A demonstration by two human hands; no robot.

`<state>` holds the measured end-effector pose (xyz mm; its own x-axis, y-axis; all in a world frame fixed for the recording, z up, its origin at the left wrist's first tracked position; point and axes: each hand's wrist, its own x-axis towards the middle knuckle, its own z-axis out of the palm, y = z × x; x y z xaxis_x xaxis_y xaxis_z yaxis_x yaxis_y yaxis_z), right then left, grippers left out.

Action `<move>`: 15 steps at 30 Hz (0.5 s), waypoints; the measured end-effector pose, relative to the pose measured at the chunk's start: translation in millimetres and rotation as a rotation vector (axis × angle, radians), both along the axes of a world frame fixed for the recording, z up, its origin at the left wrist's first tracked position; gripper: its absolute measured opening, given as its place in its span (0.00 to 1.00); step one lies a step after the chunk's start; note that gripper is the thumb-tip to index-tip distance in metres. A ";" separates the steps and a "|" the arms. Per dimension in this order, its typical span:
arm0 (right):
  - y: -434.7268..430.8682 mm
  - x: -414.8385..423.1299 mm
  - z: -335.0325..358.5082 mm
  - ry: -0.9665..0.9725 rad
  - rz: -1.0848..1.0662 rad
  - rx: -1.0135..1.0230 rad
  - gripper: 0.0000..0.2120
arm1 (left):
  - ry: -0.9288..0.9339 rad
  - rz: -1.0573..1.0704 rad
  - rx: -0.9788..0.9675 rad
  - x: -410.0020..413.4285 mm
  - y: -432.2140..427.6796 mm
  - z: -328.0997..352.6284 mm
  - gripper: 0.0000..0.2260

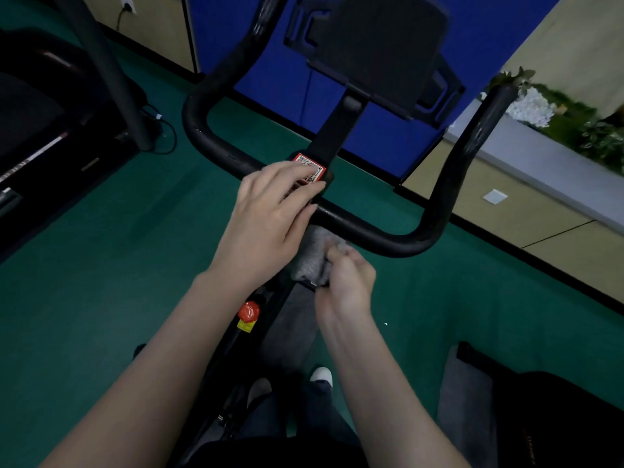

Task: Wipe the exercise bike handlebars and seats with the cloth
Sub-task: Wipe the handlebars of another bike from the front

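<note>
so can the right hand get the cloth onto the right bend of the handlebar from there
Probably yes. The right hand grips the cloth just below the handlebar, and nothing shows between it and the right bend. The left hand rests on the bar's middle, clear of that side.

I see the black handlebars (371, 231): a wide crossbar with both ends curving up. The grey cloth (314, 258) sits bunched just under its middle, gripped in my right hand (344, 282).

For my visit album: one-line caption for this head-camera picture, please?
The left hand rests on the black handlebars, partly over a red sticker; the right hand grips a grey cloth just below.
</note>
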<state>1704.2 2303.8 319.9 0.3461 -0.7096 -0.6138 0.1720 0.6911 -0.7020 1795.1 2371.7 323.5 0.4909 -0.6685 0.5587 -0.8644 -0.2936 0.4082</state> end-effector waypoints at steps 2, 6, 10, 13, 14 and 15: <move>-2.1 -0.5 0.0 -0.012 0.023 0.013 0.04 | -0.016 -0.059 -0.003 0.0 -10.0 3.5 0.11; -17.3 -32.2 -3.3 -0.011 -0.065 -0.018 0.04 | -0.021 -0.128 0.046 3.7 -24.2 4.5 0.08; -20.4 -41.3 -8.3 0.047 -0.135 -0.098 0.05 | 0.004 -0.144 0.092 4.2 -31.3 1.7 0.09; -15.8 -30.9 -10.7 0.075 -0.154 -0.127 0.05 | -0.020 -0.132 0.113 1.3 -33.9 -0.7 0.12; -15.8 -29.8 -12.2 0.079 -0.160 -0.132 0.06 | -0.026 -0.127 0.109 1.0 -34.7 -1.2 0.13; -16.4 -30.7 -13.8 0.083 -0.170 -0.141 0.06 | -0.031 -0.123 0.104 1.1 -35.1 -2.0 0.14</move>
<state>1673.4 2287.4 306.1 0.1669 -0.8340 -0.5260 0.2151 0.5514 -0.8060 1796.2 2336.6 321.4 0.3859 -0.7772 0.4971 -0.9079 -0.2244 0.3540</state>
